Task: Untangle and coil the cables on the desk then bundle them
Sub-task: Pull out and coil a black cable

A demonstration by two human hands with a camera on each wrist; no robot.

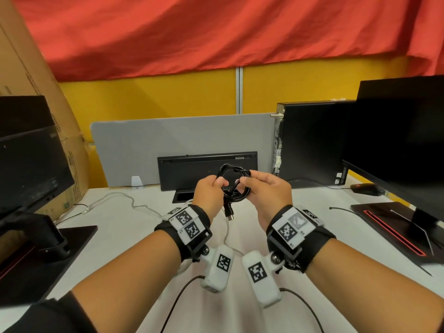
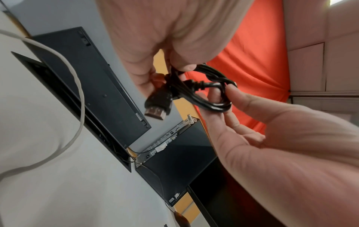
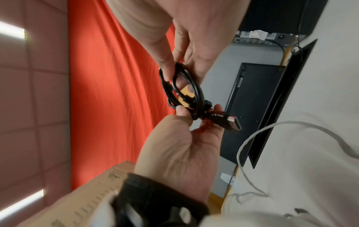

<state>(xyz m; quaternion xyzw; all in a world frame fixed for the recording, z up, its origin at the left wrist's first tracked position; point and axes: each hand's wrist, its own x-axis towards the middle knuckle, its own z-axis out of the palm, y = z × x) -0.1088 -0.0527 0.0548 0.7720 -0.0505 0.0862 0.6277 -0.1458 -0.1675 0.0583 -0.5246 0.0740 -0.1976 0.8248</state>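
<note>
A black cable [image 1: 234,182] wound into a small coil is held up above the white desk [image 1: 134,236], in front of the keyboard. My left hand [image 1: 221,184] grips the coil's left side, thumb over the strands. My right hand [image 1: 243,181] pinches the right side between thumb and fingers. In the left wrist view the coil [image 2: 212,98] shows several loops, with its flat metal-tipped plug [image 2: 157,106] sticking out below my left fingers. The same plug [image 3: 231,121] points toward the desk in the right wrist view. A white cable [image 1: 120,196] lies loose on the desk to the left.
A black keyboard [image 1: 206,164] leans upright against a grey divider [image 1: 144,145], with a desk cable slot [image 1: 183,197] below it. A PC tower [image 1: 312,140], a monitor [image 1: 396,140] and a mouse [image 1: 366,189] stand right; another monitor [image 1: 28,159] and cardboard box [image 1: 36,80] left.
</note>
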